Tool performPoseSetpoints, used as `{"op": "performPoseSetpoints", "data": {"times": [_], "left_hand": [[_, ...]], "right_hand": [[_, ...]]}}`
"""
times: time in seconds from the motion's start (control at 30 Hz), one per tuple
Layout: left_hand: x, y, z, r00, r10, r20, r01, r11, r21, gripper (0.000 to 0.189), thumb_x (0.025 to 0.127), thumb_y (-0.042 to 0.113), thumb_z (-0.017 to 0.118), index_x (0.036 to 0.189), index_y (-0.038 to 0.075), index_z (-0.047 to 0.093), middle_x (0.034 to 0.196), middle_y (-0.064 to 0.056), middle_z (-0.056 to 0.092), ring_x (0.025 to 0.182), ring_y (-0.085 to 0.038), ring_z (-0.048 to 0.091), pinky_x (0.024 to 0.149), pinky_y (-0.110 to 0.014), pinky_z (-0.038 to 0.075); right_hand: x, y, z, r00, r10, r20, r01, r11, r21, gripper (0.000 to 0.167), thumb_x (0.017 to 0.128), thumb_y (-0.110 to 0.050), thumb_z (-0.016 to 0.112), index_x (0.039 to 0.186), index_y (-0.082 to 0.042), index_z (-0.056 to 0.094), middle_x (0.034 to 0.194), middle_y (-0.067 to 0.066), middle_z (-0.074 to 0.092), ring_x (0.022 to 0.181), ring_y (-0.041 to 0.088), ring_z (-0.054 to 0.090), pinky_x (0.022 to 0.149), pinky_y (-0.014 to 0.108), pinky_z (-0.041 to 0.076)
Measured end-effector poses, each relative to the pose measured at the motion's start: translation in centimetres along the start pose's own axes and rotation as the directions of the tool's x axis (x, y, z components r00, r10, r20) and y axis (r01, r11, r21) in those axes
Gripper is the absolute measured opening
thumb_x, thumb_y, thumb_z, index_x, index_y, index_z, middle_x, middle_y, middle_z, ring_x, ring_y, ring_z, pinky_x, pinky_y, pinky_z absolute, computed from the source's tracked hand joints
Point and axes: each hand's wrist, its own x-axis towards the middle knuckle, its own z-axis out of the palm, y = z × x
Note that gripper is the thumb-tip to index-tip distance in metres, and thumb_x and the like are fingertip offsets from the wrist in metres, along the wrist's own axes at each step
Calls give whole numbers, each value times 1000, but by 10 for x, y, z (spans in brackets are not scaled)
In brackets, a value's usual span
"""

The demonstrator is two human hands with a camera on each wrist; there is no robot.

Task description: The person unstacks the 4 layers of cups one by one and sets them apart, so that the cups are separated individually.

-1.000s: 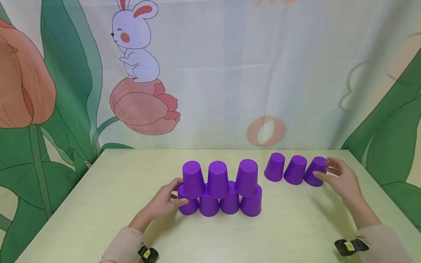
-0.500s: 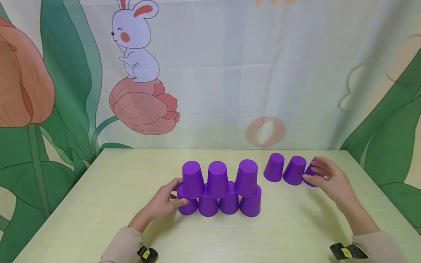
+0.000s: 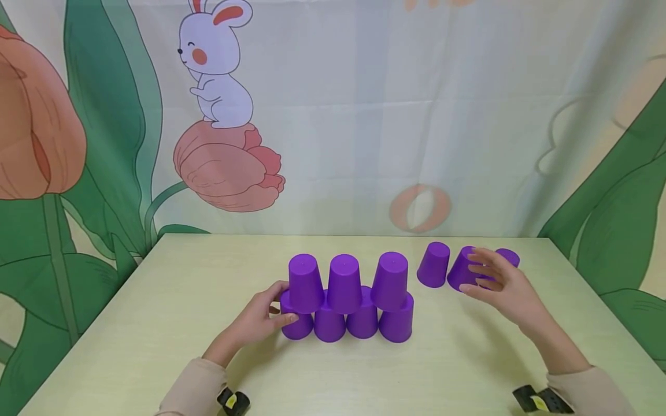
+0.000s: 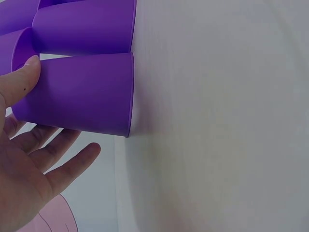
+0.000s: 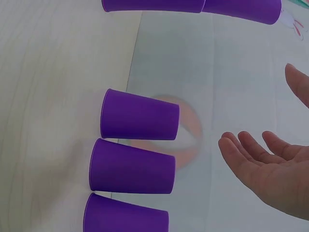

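Observation:
Purple cups stand upside down in two rows on the table, three in the upper row [image 3: 344, 283] resting on several in the lower row. My left hand [image 3: 255, 318] holds the leftmost lower cup [image 4: 82, 94], thumb in front and fingers behind. On the right, my right hand [image 3: 504, 292] hovers with fingers spread and nothing in it. Behind it in the head view it partly covers the middle loose cup [image 3: 459, 273] and the right loose cup [image 3: 507, 256]. The left loose cup [image 3: 433, 266] is in full sight. The right wrist view shows a gap between that hand and these cups.
The pale wooden table [image 3: 171, 323] ends at a printed curtain [image 3: 322, 144] with a rabbit and flowers. Black straps with small devices [image 3: 233, 401] sit at both wrists.
My right hand has moved left from beside the right loose cup to in front of the middle one. The left hand and all cups have stayed in place.

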Motion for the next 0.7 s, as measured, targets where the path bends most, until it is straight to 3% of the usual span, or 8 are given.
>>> {"op": "performPoseSetpoints", "data": {"times": [0.2,0.43,0.7], "left_hand": [[0,0,0,1000,-4,3,4,1000,4,47,83,12,66,125,6,45,109,-6,59,94,-22,56,76,-37,46],[0,0,0,1000,-4,3,4,1000,0,47,83,12,66,125,7,45,109,-6,60,95,-22,56,76,-37,46],[0,1,0,1000,-3,2,3,1000,3,47,83,12,66,125,7,45,110,-6,59,96,-22,55,77,-37,46]], "right_hand": [[0,-6,7,998,-51,30,51,999,16,68,82,-14,68,136,2,32,131,23,42,115,38,45,86,12,39],[1,-14,16,997,-52,63,52,999,-3,67,81,-17,69,136,0,34,131,21,43,114,38,47,92,43,39],[7,-16,28,988,-115,99,112,993,38,63,81,-14,69,134,-1,37,129,17,46,117,33,46,94,38,38]]}}
